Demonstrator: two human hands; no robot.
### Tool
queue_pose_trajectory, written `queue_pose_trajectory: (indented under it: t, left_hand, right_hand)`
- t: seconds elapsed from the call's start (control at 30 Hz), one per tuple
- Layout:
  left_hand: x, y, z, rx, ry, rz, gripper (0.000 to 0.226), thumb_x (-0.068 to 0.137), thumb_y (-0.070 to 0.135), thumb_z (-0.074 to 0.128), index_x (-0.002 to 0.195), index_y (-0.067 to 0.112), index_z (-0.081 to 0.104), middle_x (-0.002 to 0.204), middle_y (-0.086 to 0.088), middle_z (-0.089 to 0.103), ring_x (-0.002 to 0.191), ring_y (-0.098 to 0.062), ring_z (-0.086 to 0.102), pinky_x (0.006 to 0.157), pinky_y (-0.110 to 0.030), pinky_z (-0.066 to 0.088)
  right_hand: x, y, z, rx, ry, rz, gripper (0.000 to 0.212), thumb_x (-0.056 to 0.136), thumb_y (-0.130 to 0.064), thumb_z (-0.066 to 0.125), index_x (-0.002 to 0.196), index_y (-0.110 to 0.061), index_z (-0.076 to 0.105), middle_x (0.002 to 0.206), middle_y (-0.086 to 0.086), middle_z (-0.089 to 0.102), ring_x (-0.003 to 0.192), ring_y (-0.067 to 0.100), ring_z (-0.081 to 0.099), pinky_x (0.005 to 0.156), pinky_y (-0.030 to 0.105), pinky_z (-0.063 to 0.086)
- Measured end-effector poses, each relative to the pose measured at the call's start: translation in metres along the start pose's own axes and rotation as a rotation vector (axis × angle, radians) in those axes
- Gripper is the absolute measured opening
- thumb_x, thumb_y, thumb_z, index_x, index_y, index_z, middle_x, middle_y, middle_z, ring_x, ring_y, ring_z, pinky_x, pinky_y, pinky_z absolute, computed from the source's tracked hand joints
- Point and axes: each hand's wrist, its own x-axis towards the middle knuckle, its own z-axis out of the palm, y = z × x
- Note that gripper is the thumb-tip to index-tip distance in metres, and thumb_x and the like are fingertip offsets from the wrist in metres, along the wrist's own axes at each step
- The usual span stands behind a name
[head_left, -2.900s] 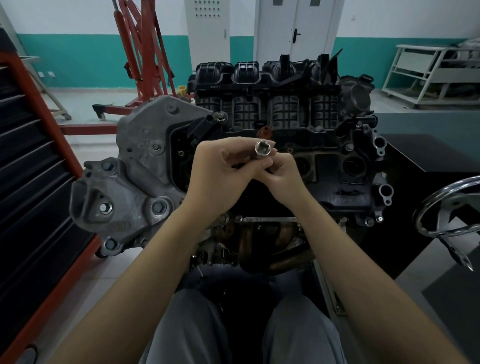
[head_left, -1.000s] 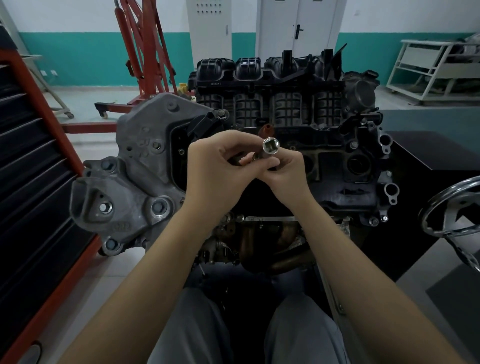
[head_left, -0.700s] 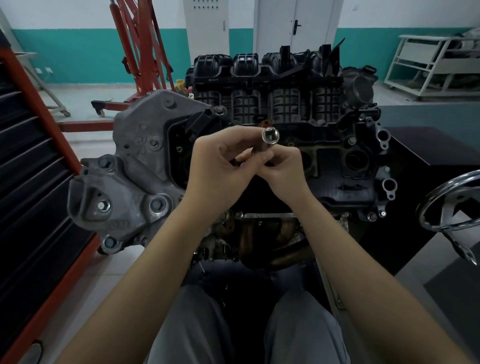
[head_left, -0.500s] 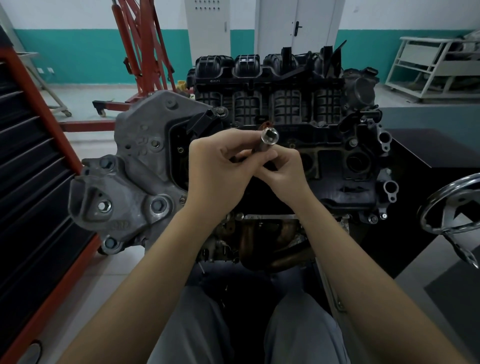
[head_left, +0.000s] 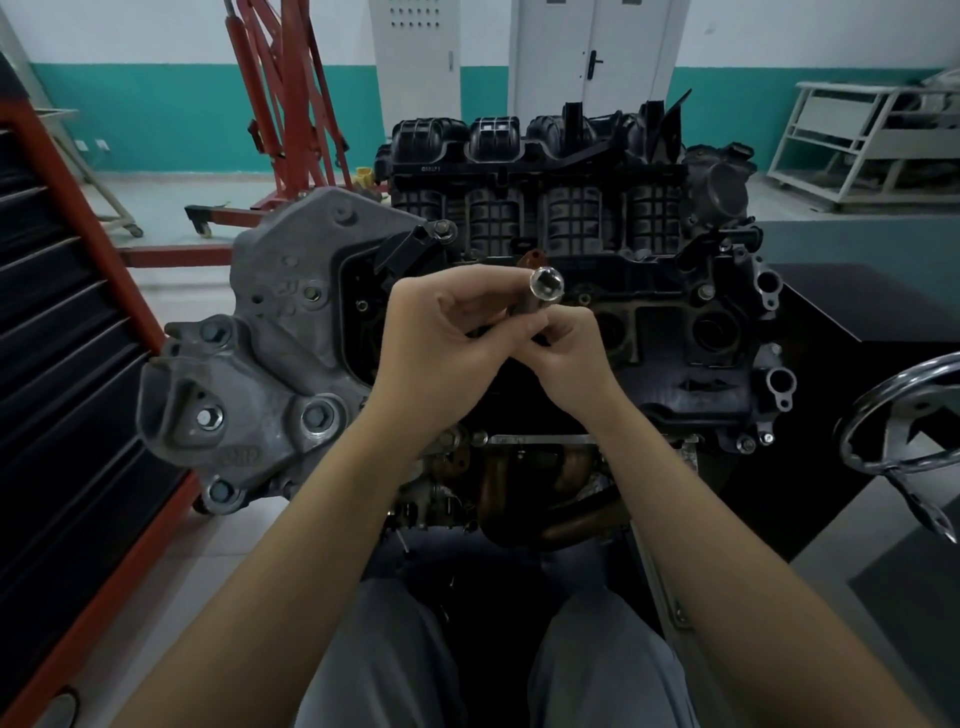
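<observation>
Both my hands meet in front of a car engine (head_left: 675, 322) on a stand. Between them is a long metal socket (head_left: 543, 291), its open round end tilted up toward me. My left hand (head_left: 441, 338) curls its fingers round the socket's lower part. My right hand (head_left: 569, 353) pinches the same tool from the right and below. What is at the socket's lower end is hidden by my fingers. The engine's grey cast front bracket (head_left: 270, 374) is at the left, the black ribbed intake manifold (head_left: 540, 171) behind my hands.
A red-framed black tool cabinet (head_left: 57, 364) stands close on the left. A red engine hoist (head_left: 280, 109) is behind on the floor. A chrome hand wheel (head_left: 904, 421) juts in at the right. A white rack (head_left: 872, 140) stands far right. My knees (head_left: 498, 665) are below.
Over the last seconds the socket has risen a little and turned slightly between my fingers; both hands keep their hold in about the same place before the engine.
</observation>
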Motion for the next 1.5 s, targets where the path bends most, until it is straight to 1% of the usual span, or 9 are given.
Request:
queue_pose_trajectory:
  t: [0.2,0.37,0.57,0.7,0.8,0.93,1.13,1.33,1.5]
  left_hand:
    - [-0.002,0.000,0.002,0.116,0.084,0.057,0.025,0.071,-0.001,0.080,0.093,0.010,0.072,0.088,-0.004,0.073,0.085,-0.014,0.071,0.081,-0.032,0.058]
    - [-0.003,-0.003,-0.002,0.002,0.033,0.017,0.030,0.077,-0.008,0.072,0.102,0.006,0.069,0.096,-0.011,0.073,0.094,-0.020,0.071,0.088,-0.040,0.056]
    - [-0.002,-0.001,-0.001,0.097,0.058,0.063,0.031,0.073,-0.002,0.078,0.096,0.017,0.070,0.091,0.001,0.072,0.089,-0.013,0.070,0.083,-0.032,0.057]
    - [-0.001,-0.004,-0.001,0.061,0.043,0.068,0.037,0.077,-0.009,0.071,0.106,0.014,0.066,0.097,-0.005,0.071,0.096,-0.017,0.069,0.088,-0.035,0.055]
    - [-0.002,-0.003,-0.003,0.025,-0.007,0.038,0.031,0.077,-0.009,0.072,0.102,0.010,0.069,0.096,-0.010,0.071,0.095,-0.022,0.069,0.087,-0.038,0.056]
    - [0.000,-0.002,0.000,0.088,0.052,0.024,0.022,0.073,0.002,0.080,0.092,0.011,0.073,0.087,-0.001,0.073,0.086,-0.014,0.070,0.081,-0.031,0.057]
    - [-0.001,0.000,0.001,0.005,-0.036,0.003,0.029,0.079,-0.003,0.072,0.104,0.012,0.069,0.095,-0.004,0.073,0.093,-0.015,0.071,0.087,-0.033,0.056]
    - [0.000,0.000,0.000,0.113,0.016,0.010,0.017,0.072,0.004,0.080,0.088,0.009,0.075,0.085,-0.001,0.073,0.084,-0.013,0.070,0.079,-0.032,0.057]
    - [0.001,-0.001,-0.004,0.012,-0.090,0.001,0.028,0.082,0.001,0.070,0.108,0.011,0.069,0.098,-0.004,0.073,0.097,-0.014,0.070,0.090,-0.035,0.055]
  right_hand:
    - [0.000,0.002,0.001,-0.001,0.064,0.012,0.012,0.080,-0.009,0.070,0.092,-0.011,0.071,0.088,0.001,0.073,0.087,0.018,0.070,0.079,0.031,0.055]
    - [0.003,-0.005,-0.001,-0.029,-0.061,0.031,0.024,0.086,-0.010,0.063,0.104,-0.024,0.067,0.093,-0.023,0.070,0.092,-0.001,0.066,0.081,0.015,0.048]
    - [0.001,-0.001,-0.002,-0.032,0.054,0.061,0.016,0.079,0.001,0.071,0.090,-0.009,0.070,0.085,-0.002,0.073,0.084,0.014,0.070,0.080,0.028,0.054]
    - [-0.001,-0.008,0.001,-0.063,-0.020,0.054,0.023,0.089,-0.003,0.061,0.101,-0.022,0.067,0.092,-0.018,0.070,0.092,0.001,0.065,0.081,0.015,0.048]
    - [-0.002,-0.016,0.002,-0.071,-0.034,0.063,0.026,0.088,-0.009,0.058,0.094,-0.033,0.068,0.091,-0.028,0.068,0.090,-0.007,0.063,0.079,0.011,0.047]
    - [-0.001,-0.017,0.004,-0.078,0.011,0.068,0.016,0.084,-0.005,0.065,0.092,-0.019,0.070,0.090,-0.011,0.071,0.090,0.005,0.068,0.079,0.018,0.049]
    - [-0.007,-0.013,0.005,-0.130,0.033,0.080,0.023,0.085,-0.002,0.059,0.101,-0.017,0.063,0.089,-0.018,0.065,0.086,-0.006,0.064,0.077,0.012,0.047]
    - [-0.003,-0.018,0.005,-0.179,0.059,0.031,0.027,0.080,0.004,0.068,0.097,-0.017,0.069,0.088,-0.010,0.070,0.087,0.005,0.068,0.078,0.019,0.051]
    - [-0.006,-0.017,0.005,-0.179,0.034,0.061,0.021,0.086,-0.002,0.059,0.097,-0.020,0.063,0.087,-0.014,0.065,0.084,-0.003,0.064,0.076,0.015,0.048]
